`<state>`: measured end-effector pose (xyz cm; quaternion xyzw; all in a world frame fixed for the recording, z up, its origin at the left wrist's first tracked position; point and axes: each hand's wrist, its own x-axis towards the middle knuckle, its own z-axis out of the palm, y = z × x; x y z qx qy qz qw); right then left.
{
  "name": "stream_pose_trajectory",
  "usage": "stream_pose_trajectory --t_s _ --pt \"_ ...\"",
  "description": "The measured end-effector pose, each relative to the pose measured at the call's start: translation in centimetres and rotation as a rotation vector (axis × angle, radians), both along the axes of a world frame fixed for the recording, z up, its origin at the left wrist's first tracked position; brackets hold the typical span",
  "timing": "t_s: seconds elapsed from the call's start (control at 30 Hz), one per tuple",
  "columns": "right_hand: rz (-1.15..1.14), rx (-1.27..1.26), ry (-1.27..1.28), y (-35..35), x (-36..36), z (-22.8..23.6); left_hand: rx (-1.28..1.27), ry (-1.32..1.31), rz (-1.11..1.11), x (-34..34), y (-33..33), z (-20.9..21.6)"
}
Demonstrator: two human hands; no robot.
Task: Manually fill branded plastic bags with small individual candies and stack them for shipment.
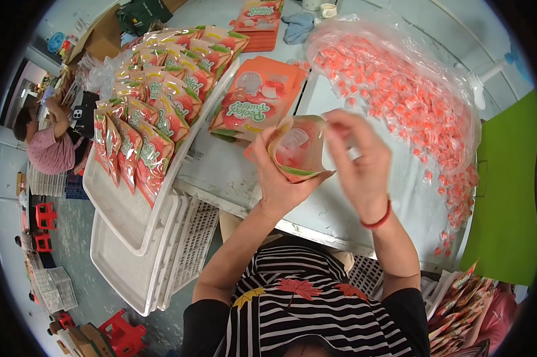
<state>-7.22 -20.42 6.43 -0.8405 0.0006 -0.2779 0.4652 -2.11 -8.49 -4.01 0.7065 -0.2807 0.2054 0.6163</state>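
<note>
My left hand [282, 183] is wrapped round an upright candy pouch [297, 174], its mouth spread and facing up. Inside the pouch I see a pale lining and some red-pink wrapped pieces. My right hand [361, 157], blurred by motion, is at the pouch's right rim with its fingers curled. A reddish bit shows between thumb and fingers, too smeared to name. Flat orange pouches [250, 98] lie stacked just beyond my left hand. To the right, a large heap of wrapped red candies [393, 89] spills from a clear plastic bag [468, 113].
Filled pouches [161, 101] stand in rows on a white tray [120, 217] at the left, above more stacked trays [117, 268]. Another pouch stack [258, 38] and a blue cloth [298, 28] lie at the back. A green panel [503, 190] borders the right. A person [51, 140] sits far left.
</note>
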Motion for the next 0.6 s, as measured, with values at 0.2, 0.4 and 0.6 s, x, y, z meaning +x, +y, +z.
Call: stream_pose_trajectory --t_s 0.2,0.4,0.6 --pt "0.081 -0.496 -0.001 1.2 -0.9 -0.1 0.046 -0.011 0.051 -0.1 0.0 -1.0" --pt "0.243 -0.520 -0.073 -0.9 -0.5 -1.3 0.061 0.029 -0.008 -0.7 0.2 0.3" --pt "0.570 -0.410 -0.045 -4.0 -1.8 3.0 -0.028 0.320 -0.440 2.2 5.0 4.1"
